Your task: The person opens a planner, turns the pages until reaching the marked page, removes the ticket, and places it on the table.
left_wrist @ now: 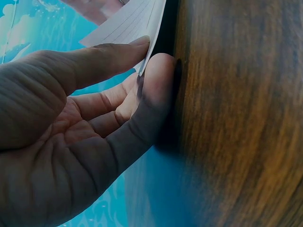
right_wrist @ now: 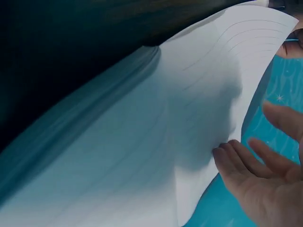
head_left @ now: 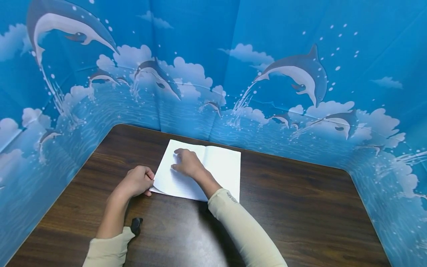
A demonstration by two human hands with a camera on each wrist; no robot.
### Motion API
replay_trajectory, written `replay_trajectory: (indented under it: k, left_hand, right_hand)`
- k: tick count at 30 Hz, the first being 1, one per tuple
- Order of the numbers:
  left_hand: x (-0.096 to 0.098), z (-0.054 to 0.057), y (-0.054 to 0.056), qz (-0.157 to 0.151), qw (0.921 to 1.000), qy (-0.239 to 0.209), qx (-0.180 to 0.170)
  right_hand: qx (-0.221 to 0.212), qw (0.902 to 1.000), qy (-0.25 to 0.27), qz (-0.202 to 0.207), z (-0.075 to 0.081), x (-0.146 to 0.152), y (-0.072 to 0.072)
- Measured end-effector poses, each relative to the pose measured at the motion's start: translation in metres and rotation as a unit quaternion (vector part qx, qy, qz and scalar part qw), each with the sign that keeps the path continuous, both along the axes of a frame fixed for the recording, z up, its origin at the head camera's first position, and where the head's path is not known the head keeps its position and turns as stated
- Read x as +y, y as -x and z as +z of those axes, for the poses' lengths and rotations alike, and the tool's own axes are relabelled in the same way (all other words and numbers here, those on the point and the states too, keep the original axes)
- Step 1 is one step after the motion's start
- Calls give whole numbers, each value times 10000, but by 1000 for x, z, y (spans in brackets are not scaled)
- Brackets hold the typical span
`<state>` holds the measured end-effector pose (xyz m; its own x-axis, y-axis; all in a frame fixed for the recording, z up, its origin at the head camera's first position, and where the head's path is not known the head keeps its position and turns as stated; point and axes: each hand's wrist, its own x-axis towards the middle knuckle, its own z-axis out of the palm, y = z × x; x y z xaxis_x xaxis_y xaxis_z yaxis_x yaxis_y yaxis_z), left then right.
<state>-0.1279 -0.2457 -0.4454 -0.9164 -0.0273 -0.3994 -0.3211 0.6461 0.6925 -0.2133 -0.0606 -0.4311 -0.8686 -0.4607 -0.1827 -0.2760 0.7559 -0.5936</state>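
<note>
An open notebook (head_left: 225,167) with white ruled pages lies near the back edge of the table. At its near left corner, my left hand (head_left: 136,181) pinches the page edges between thumb and forefinger; the left wrist view shows the thumb on top of the lined paper (left_wrist: 128,26) and the forefinger beneath. My right hand (head_left: 189,164) reaches across the left page, fingers spread and loosely bent. In the right wrist view, the fingertips (right_wrist: 220,153) of that hand rest at the page surface, while the page curves up toward the left hand's corner.
The notebook lies on a dark wood-grain table (head_left: 300,211) with rounded back corners. A blue curtain (head_left: 207,37) printed with dolphins, clouds and waves hangs round the table's back and sides. A small black device (head_left: 136,225) sits at the left sleeve's cuff.
</note>
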Motion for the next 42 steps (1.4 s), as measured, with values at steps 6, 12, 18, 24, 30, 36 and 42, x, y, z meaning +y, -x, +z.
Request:
replay_trajectory:
  k: [6, 12, 18, 24, 30, 36, 42]
  left_hand:
    - [0, 2, 0, -30, 10000, 2, -16]
    - [-2, 2, -2, -34, 9998, -177, 8]
    - [-2, 1, -4, -53, 9989, -451, 68]
    - [-1, 3, -4, 41, 9996, -274, 101]
    - [1, 2, -3, 73, 9998, -77, 146]
    - [2, 2, -2, 51, 9998, 26, 170]
    - [3, 3, -3, 92, 9999, 62, 93]
  right_hand:
    - [41, 9924, -913, 828, 1, -4, -6]
    - [428, 9795, -1470, 1308, 0, -4, -9]
    - [510, 9768, -1585, 1345, 0, -3, -12]
    - [519, 9771, -1590, 1316, 0, -2, -13]
    - [544, 9762, -1656, 1290, 1, -2, -13]
    - [614, 9754, -1682, 1286, 0, -1, -13]
    - [698, 9762, -1640, 1235, 0, 3, -13]
